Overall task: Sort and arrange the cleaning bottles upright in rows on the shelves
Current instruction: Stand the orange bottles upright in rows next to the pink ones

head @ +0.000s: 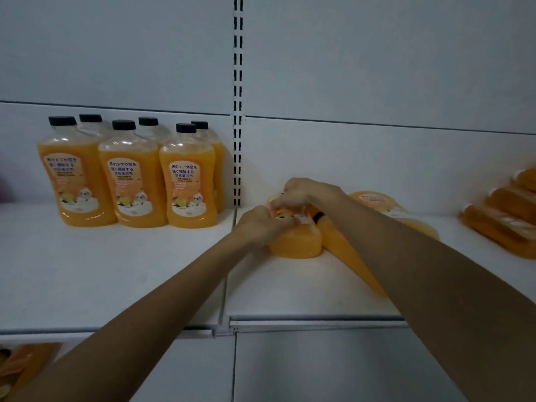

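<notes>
Several orange cleaning bottles with black caps stand upright in two rows at the back left of the white shelf. On the right shelf section, a few identical bottles lie on their sides in a pile. My left hand and my right hand both grip the nearest lying orange bottle, its base facing me. A second lying bottle rests beside it, partly under my right forearm. A third lies behind.
More orange bottles lie stacked at the far right edge of the shelf. A slotted upright divides the back panel. On the lower shelf at the bottom left, orange packaging shows.
</notes>
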The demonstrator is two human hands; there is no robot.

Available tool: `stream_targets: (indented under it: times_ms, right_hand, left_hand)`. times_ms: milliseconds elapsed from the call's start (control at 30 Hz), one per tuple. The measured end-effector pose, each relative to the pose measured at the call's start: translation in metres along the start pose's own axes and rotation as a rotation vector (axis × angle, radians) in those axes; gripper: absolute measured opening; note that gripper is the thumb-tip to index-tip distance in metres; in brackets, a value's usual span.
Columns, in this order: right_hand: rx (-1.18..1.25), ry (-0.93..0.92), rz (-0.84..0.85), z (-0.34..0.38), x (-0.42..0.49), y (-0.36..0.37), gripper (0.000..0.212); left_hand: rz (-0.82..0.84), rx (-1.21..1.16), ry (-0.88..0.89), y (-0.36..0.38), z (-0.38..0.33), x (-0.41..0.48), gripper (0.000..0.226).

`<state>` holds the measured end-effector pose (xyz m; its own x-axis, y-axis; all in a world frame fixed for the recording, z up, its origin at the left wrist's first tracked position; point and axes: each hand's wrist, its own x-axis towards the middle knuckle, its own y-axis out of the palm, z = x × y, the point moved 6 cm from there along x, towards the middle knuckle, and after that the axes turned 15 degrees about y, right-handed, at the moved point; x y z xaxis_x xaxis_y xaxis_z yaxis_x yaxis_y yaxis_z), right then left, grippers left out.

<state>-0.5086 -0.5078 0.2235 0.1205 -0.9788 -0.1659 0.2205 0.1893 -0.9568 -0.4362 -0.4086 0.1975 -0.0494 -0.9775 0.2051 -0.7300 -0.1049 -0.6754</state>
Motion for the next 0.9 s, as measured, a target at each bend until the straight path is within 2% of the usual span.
stream_targets:
  times_ms: [133,233,333,400,500,600,700,800,900]
  right_hand:
    - [0.011,-0.017,0.016,0.004,-0.007,0.000,0.042]
    - [0.051,-0.015,0.009,0.005,-0.016,-0.015,0.057]
    - [0.138,-0.063,-0.033,0.012,-0.024,-0.041,0.066]
    - [0.231,-0.137,-0.130,0.019,-0.037,-0.056,0.064]
    - [0.387,-0.319,-0.295,0.029,-0.067,-0.065,0.080]
    - [0.380,-0.452,-0.298,0.035,-0.089,-0.055,0.089]
    - [0.372,-0.480,-0.289,0.035,-0.098,-0.046,0.101]
    - [0.364,-0.473,-0.370,0.038,-0.100,-0.044,0.100]
    - [0.399,-0.453,-0.389,0.042,-0.092,-0.043,0.090]
  left_hand:
    - [0.004,-0.143,0.021,0.002,0.004,-0.003,0.048]
    - [-0.004,-0.166,0.053,-0.001,0.005,-0.009,0.054]
    - [-0.105,-0.146,0.190,-0.017,0.003,-0.017,0.059]
    - [-0.202,-0.046,0.290,-0.029,0.004,-0.020,0.070]
    - [-0.268,0.053,0.363,-0.037,0.013,-0.031,0.092]
    - [-0.284,0.051,0.406,-0.042,0.024,-0.041,0.096]
    - [-0.286,0.117,0.437,-0.047,0.027,-0.044,0.097]
    - [-0.247,0.166,0.438,-0.056,0.030,-0.049,0.081]
    - [-0.048,0.433,0.410,-0.060,0.046,-0.056,0.049]
